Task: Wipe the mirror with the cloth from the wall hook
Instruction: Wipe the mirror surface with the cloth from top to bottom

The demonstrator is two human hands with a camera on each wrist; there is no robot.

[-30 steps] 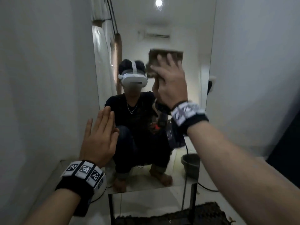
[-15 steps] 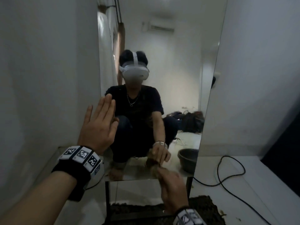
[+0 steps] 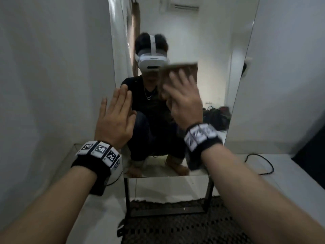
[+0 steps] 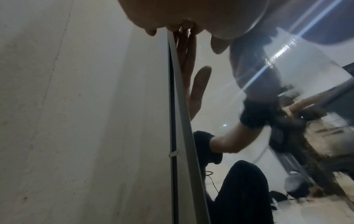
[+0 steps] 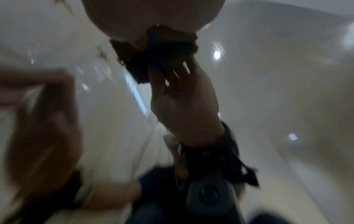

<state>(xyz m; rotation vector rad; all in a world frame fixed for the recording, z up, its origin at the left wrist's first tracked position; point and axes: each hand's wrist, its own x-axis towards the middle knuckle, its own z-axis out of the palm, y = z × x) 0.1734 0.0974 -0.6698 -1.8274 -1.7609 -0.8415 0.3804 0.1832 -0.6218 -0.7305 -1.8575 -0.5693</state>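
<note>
**Wiping stroke under way, mid-height on the glass**

I see the tall frameless rectangular mirror (image 3: 202,41) filling the centre of the head view, standing on a thin black metal frame (image 3: 165,211) at lower centre. The folded brown cloth (image 3: 181,72) sits flat on the glass just right of centre, above mid-frame.

My right hand (image 3: 184,101) presses the cloth against the mirror with spread, fairly straight fingers laid over it; palm faces the glass, wrist below, forearm running down to the lower right. I judge the flat palm is there to spread pressure across the cloth's whole face. Motion blur in the right wrist view suggests a stroke in progress.

My left hand (image 3: 115,118) is flat and wide, fingers together and pointing up, at centre left. In the left wrist view its fingertips (image 4: 151,32) meet the mirror's left edge. I judge it braces the mirror against the wiping push. It holds nothing.

A black cable (image 3: 262,164) lies on the floor at right.
</note>
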